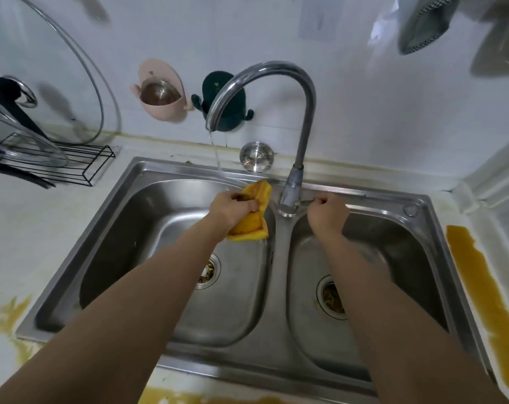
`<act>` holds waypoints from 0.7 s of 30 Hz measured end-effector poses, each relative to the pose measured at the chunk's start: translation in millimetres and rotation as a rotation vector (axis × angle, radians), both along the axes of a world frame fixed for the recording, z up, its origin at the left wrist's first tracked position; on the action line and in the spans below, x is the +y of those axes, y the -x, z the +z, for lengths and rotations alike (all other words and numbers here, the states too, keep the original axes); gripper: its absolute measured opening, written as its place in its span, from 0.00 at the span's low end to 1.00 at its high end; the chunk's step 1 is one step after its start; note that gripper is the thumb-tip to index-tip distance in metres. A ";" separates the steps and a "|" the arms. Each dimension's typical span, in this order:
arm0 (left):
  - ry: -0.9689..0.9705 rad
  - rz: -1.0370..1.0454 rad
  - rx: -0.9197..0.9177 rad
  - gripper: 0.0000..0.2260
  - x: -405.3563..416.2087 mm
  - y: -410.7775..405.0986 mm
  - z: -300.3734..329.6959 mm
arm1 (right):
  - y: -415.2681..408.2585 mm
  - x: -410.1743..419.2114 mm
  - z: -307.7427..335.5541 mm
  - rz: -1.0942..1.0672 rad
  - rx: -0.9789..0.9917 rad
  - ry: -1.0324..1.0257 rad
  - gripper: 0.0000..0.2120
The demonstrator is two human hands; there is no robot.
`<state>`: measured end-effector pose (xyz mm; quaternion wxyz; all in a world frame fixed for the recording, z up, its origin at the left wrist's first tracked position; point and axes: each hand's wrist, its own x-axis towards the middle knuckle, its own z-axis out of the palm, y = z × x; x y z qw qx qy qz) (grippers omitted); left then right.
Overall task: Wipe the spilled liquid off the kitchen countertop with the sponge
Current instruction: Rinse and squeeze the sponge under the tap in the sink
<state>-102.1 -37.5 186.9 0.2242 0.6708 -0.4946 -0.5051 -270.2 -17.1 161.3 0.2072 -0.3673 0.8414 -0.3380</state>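
While a thin stream of water (216, 154) is falling from the spout, the yellow folded sponge cloth (254, 217) is being held over the back edge of the left basin, squeezed in the left hand (232, 209), whose fingers are curling tightly round its middle so that yellow folds are sticking out above and below the fist. Just right of that grip, the curved chrome faucet (298, 118) is rising from the divider between the two basins and arching back over to the left. On the far side of the faucet base, the right hand (326, 212) is closing its fingers on the slim metal faucet lever (307, 202), which is pointing toward the base. Both hands are working above the stainless-steel double sink (276, 258), each basin showing a round drain strainer.

Farther out from the grip, brownish-yellow spilled liquid is lying on the white countertop (28, 234): a long thick streak (480, 287) well to the right of the sink, pale smears (11, 313) at the near left corner, and a patch (189, 398) along the near edge. Behind the sink, a pink wall-mounted holder (161, 91) and a dark green one (227, 103) are hanging on the white tiles, and a black wire rack (72, 161) with glass lids is standing to the far left.
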 end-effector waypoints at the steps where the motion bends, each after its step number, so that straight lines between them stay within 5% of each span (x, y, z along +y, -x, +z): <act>1: 0.006 0.005 -0.004 0.23 0.7 1.3 1.2 | 0.1 3.3 -1.8 0.015 0.003 0.005 0.12; 9: 0.044 0.082 -0.025 0.21 5.6 -11.7 3.2 | -7.3 13.2 -9.2 0.006 -0.048 -0.012 0.13; 15: 0.034 0.093 -0.077 0.23 0.2 -37.1 -0.3 | -65.9 15.7 -30.9 0.177 -0.652 -0.344 0.25; 21: 0.021 -0.083 -0.202 0.24 -16.4 -71.0 -10.6 | -115.8 -23.5 -14.3 0.233 -0.952 -0.227 0.24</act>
